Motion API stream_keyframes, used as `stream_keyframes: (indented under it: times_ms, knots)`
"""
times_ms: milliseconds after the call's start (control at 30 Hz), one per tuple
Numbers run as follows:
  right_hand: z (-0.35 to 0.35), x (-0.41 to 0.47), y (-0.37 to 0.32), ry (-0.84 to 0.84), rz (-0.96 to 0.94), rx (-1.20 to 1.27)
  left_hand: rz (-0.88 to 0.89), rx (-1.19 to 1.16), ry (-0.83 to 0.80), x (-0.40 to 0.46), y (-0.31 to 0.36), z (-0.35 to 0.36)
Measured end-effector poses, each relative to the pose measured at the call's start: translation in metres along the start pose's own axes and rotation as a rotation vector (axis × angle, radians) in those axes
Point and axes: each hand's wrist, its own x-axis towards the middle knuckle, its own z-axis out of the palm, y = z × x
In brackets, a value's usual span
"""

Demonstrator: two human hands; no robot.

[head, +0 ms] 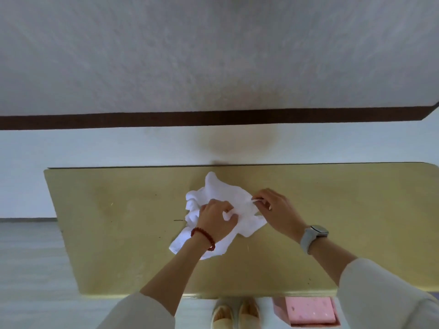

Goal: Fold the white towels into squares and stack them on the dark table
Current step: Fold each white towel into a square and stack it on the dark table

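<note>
Folding has barely begun: one white towel (221, 210) lies crumpled near the middle of the table (107, 233), no square made and no stack in sight. The left hand (217, 218) bunches cloth in curled fingers on the heap's near side; the right hand (276, 210) pinches the towel's right edge. Spreading flat and every fold seem left to do

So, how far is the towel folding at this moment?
Done: nothing visible yet; no folded square or stack shows on the table. In hand: one white towel lies crumpled in the middle; the left hand grips a bunch of it and the right hand pinches an edge, apparently to spread it. Left: flatten it, fold it into a square, and start the stack. Only one towel is in view.
</note>
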Motion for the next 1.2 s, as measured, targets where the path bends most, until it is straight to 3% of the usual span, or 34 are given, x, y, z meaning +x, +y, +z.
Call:
stream_keyframes:
  times_ms: [100, 200, 367, 467, 800, 1000, 1100, 1200]
  knots:
    - [-0.035, 0.005, -0.009, 0.194, -0.009, 0.056, 0.051, -0.152, 0.09, 0.007, 0.029, -0.034]
    - [-0.078, 0.005, -0.011, 0.398, -0.007, 0.112, 0.152, -0.161, 0.162, 0.019, 0.066, -0.062]
    - [-0.16, -0.005, 0.015, 0.672, 0.062, 0.134, 0.272, 0.016, 0.144, 0.052, 0.13, -0.072]
    - [-0.197, -0.011, 0.043, 0.747, 0.156, 0.179, 0.266, 0.14, 0.176, 0.081, 0.162, -0.061]
    - [-0.289, -0.047, 0.147, 0.832, 0.285, 0.344, 0.263, 0.108, 0.382, 0.146, 0.283, 0.0]
    - [-0.276, -0.087, 0.17, 0.809, 0.311, 0.38, 0.44, 0.061, 0.411, 0.129, 0.271, 0.028]
    - [-0.25, -0.113, 0.179, 0.792, 0.362, 0.393, 0.54, 0.122, 0.336, 0.112, 0.249, 0.047]
    - [-0.209, -0.145, 0.192, 0.669, 0.485, 0.366, 0.591, 0.183, 0.206, 0.091, 0.215, 0.074]
